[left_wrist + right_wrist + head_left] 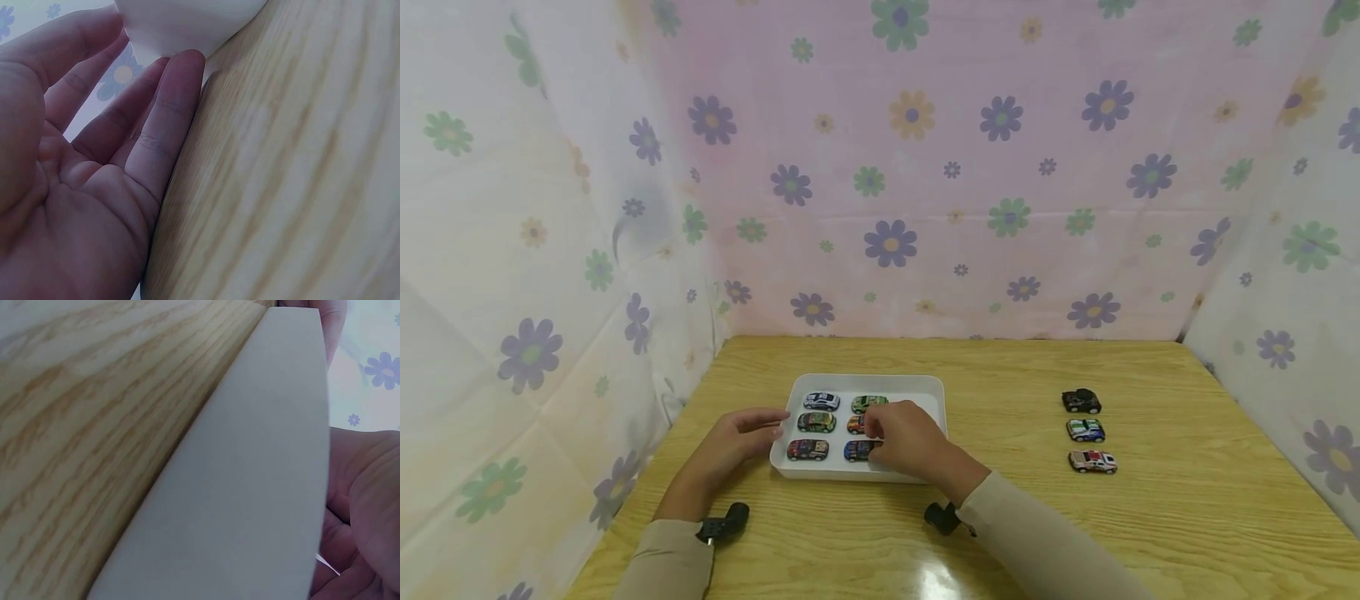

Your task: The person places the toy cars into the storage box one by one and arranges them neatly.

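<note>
My left fingers rest relaxed against a smooth, round-cornered white tray on the grained worktop; inside, my right fingers curl at a blue toy car, whether pinching I can't tell

With the tray as the clock's centre, bare table opens a wide lane towards 3 o'clock, ending at three toy cars in a column. Another passage lies at 6 o'clock, between the left wrist camera and right wrist camera. The right hand blocks the approach from 4 o'clock, its fingers at the blue car; the left hand bars 9 o'clock, touching the wall. Inside, six cars leave a slim gap between columns and free floor at 2 o'clock. The curtain closes off 12 o'clock beyond the table.
</note>
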The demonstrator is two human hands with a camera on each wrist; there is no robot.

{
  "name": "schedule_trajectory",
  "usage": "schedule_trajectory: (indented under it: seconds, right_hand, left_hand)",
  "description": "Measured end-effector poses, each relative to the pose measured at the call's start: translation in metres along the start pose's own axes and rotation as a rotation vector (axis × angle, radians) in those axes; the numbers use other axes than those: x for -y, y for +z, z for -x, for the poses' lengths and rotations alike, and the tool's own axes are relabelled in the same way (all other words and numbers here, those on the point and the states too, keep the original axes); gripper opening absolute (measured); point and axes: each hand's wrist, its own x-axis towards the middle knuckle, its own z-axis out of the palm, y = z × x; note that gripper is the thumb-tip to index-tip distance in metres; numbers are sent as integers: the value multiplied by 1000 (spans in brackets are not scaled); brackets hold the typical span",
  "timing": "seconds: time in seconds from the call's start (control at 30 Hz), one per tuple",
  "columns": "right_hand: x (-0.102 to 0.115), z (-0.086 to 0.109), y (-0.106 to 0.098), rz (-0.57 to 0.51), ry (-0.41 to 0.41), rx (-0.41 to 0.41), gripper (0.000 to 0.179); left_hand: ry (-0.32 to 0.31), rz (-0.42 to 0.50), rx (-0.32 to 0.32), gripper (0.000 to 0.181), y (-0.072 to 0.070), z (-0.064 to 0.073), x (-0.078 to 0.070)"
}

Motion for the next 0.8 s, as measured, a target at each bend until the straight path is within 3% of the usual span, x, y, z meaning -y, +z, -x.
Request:
schedule_trajectory:
  seconds: [0.33, 0.57, 0.8]
  right_hand:
    - [-3, 8, -10, -36, -15, -45, 25]
    - [-6, 19, -19, -124, -45, -85, 21]
    - [-18, 36, -31, -204, -24, -118, 18]
  left_hand:
    - [14, -20, -1, 41, 0, 0, -1]
    - [25, -17, 2, 41, -2, -1, 2]
    - [34, -25, 5, 41, -1, -1, 2]
